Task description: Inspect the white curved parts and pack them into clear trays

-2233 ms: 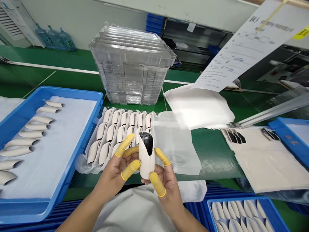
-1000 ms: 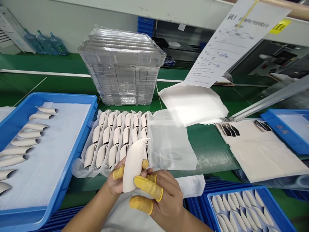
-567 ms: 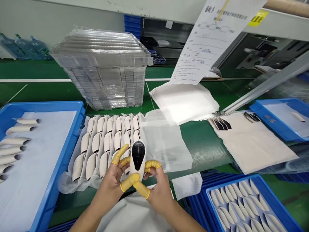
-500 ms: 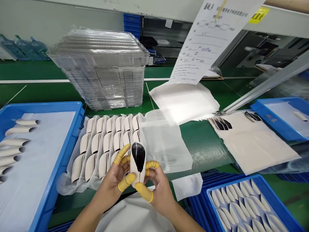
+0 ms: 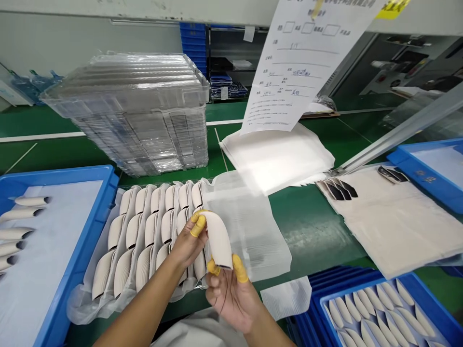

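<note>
The cream shell (image 5: 219,238) has flipped (dark edge (image 5: 225,268) now lowermost).

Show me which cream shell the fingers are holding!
The held-up cream shell, left fingers at its top, right fingers at its bottom; the others lie in rows.

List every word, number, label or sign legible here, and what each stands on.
"有限公司", apparently, ending the heading on the hanging white paper sheet; its other print and handwriting: too small or blurred.
Bright yellow label: cut off, unreadable.
Blue plastic tray at mid-right: brownish marks, too blurred.
Small white tag at the back: too small.
</note>
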`<state>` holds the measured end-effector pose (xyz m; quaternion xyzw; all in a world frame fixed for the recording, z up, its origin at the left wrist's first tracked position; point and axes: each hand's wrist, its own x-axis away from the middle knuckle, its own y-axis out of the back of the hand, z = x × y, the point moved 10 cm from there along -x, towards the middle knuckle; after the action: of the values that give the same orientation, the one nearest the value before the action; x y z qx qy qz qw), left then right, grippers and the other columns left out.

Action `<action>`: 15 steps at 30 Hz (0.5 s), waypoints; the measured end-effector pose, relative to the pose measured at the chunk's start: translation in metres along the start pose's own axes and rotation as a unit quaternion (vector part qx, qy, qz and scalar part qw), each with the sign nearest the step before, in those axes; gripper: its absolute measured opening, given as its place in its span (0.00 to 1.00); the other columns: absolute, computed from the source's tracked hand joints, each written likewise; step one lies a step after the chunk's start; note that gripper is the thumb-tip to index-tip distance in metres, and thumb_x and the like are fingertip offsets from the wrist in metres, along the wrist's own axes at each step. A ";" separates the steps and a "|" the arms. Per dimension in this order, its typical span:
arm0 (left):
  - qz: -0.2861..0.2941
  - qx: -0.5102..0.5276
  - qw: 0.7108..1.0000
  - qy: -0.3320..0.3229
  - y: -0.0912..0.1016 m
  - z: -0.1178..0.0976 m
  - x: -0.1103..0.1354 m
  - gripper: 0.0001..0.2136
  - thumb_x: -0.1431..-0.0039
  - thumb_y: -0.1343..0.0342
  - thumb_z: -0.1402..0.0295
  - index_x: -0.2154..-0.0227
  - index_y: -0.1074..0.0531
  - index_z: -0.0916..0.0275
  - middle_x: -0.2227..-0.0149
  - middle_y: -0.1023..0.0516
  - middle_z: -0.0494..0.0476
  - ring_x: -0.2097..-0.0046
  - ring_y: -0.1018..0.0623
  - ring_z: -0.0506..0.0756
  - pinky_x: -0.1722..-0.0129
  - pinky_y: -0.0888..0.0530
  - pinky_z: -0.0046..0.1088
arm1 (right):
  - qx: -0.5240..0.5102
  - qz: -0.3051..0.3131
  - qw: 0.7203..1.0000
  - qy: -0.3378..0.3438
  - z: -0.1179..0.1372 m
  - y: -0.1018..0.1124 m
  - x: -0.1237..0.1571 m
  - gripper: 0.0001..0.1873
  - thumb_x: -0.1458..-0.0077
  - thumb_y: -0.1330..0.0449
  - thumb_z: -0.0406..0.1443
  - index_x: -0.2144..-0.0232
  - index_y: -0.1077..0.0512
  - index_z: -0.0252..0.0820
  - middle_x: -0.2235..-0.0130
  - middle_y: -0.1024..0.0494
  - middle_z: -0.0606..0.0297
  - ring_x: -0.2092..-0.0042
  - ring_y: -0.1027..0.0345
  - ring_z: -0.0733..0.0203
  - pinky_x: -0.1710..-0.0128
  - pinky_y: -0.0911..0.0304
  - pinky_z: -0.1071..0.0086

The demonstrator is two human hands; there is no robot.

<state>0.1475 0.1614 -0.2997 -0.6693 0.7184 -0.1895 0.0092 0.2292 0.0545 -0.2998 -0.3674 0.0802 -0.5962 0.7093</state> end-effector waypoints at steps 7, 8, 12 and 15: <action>0.044 -0.355 0.932 0.054 0.000 -0.014 -0.113 0.14 0.40 0.43 0.56 0.63 0.24 0.64 0.61 0.21 0.58 0.57 0.23 0.56 0.54 0.27 0.36 | 0.616 -0.090 0.754 0.207 0.047 0.032 -0.028 0.15 0.35 0.48 0.33 0.50 0.26 0.39 0.46 0.25 0.47 0.40 0.36 0.44 0.42 0.38 0.43; 0.053 -0.409 0.909 0.068 -0.002 -0.014 -0.127 0.13 0.39 0.43 0.59 0.61 0.24 0.64 0.58 0.22 0.58 0.56 0.23 0.56 0.53 0.26 0.38 | 0.643 -0.073 0.734 0.206 0.043 0.031 -0.031 0.14 0.37 0.46 0.30 0.53 0.24 0.39 0.45 0.25 0.47 0.37 0.40 0.42 0.39 0.43 0.42; 0.079 -0.578 0.805 0.103 -0.016 -0.009 -0.166 0.13 0.37 0.43 0.62 0.53 0.28 0.63 0.51 0.25 0.60 0.52 0.23 0.57 0.53 0.24 0.42 | 0.820 0.034 0.541 0.185 0.005 0.014 -0.031 0.12 0.39 0.44 0.26 0.59 0.21 0.35 0.48 0.22 0.47 0.33 0.45 0.43 0.33 0.52 0.41; 0.085 -0.658 0.744 0.086 -0.026 -0.007 -0.179 0.15 0.37 0.43 0.62 0.51 0.29 0.63 0.50 0.25 0.60 0.52 0.23 0.58 0.54 0.24 0.41 | 0.875 0.065 0.451 0.167 -0.015 0.012 -0.027 0.14 0.37 0.46 0.28 0.57 0.21 0.34 0.48 0.22 0.46 0.34 0.44 0.45 0.33 0.53 0.39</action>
<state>0.1894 0.3350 -0.3284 -0.4261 0.7167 0.2749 -0.4789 0.2231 0.0731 -0.3266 0.5597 -0.3427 -0.3539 0.6664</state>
